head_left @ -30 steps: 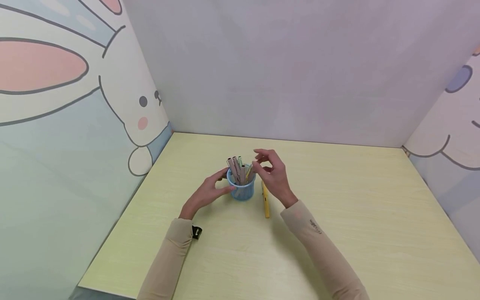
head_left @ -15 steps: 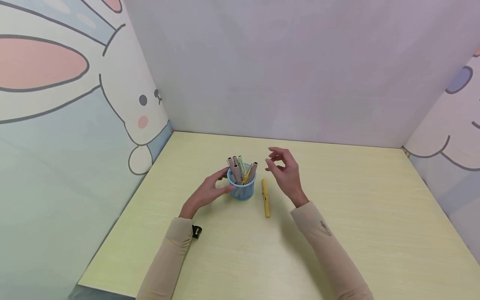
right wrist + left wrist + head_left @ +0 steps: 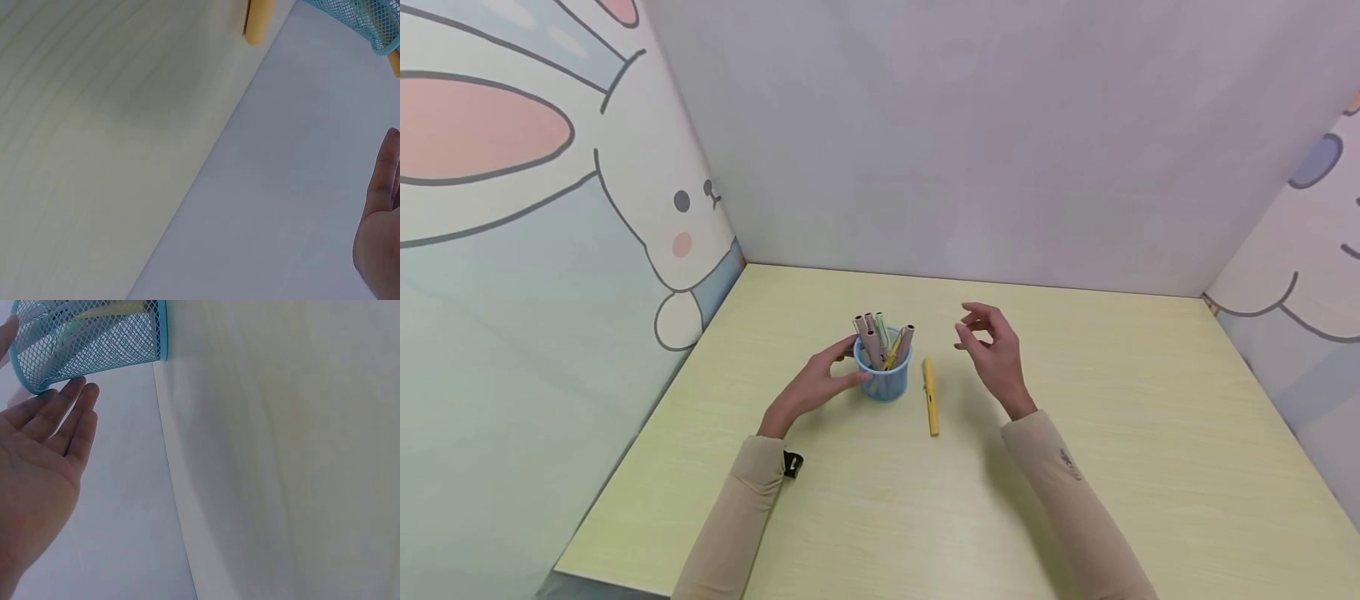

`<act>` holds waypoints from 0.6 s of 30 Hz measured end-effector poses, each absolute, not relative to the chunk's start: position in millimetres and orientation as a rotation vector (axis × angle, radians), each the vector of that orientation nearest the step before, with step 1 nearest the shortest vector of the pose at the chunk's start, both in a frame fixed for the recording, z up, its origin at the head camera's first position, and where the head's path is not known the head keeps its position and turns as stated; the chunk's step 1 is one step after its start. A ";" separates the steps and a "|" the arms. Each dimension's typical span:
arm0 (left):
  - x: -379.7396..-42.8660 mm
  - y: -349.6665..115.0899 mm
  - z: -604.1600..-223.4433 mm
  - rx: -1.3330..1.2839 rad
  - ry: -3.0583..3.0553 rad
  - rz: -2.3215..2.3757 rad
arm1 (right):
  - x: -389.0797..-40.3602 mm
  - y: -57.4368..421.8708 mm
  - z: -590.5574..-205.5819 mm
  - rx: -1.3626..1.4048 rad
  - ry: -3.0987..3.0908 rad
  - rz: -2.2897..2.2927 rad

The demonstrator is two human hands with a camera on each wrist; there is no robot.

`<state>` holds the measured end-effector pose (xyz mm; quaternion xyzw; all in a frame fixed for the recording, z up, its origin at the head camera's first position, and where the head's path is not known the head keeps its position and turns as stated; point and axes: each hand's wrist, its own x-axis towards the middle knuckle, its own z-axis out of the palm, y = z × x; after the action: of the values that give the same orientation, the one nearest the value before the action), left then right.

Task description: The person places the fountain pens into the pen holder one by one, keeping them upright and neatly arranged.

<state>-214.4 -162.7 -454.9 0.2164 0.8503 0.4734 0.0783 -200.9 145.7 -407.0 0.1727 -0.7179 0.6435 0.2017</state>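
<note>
A blue mesh pen cup [image 3: 883, 385] stands upright on the table with several greyish pens [image 3: 872, 342], a green one and a yellow one in it. From its left side my left hand [image 3: 812, 385] holds it, thumb at the front and fingers at the back; the left wrist view shows the fingertips [image 3: 87, 394] against the mesh [image 3: 112, 337]. A yellow pen [image 3: 931, 398] lies on the table just right of the cup. Above the table, farther right, my right hand [image 3: 996, 354] hovers with loosely bent fingers and nothing between them.
The pale yellow table [image 3: 1120, 450] meets a plain light wall [image 3: 970, 150] at the back. Side walls with cartoon rabbit pictures [image 3: 655, 192] border it on the left and right. A black band [image 3: 793, 464] shows at the left sleeve.
My right hand has drawn away from the pens in the cup and moved right, past the lying yellow pen. My left hand has stayed at the cup.
</note>
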 end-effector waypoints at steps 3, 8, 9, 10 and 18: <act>-214.7 -161.9 -454.4 0.651 2.544 1.419 | -201.7 150.8 -410.0 0.453 -2.028 1.819; -213.9 -161.5 -455.0 0.654 2.544 1.414 | -199.8 157.9 -415.1 0.409 -2.056 1.857; -213.7 -161.4 -455.0 0.653 2.544 1.413 | -199.3 159.2 -415.6 0.400 -2.063 1.865; -213.5 -161.2 -455.0 0.651 2.544 1.411 | -198.7 160.4 -416.1 0.390 -2.074 1.871; -211.7 -160.3 -456.8 0.641 2.547 1.396 | -203.8 171.5 -431.4 0.289 -2.244 1.921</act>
<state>-211.7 -160.3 -456.8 0.2149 0.8533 0.4676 0.0836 -203.8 171.5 -431.4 0.0970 -0.7531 0.6448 0.0869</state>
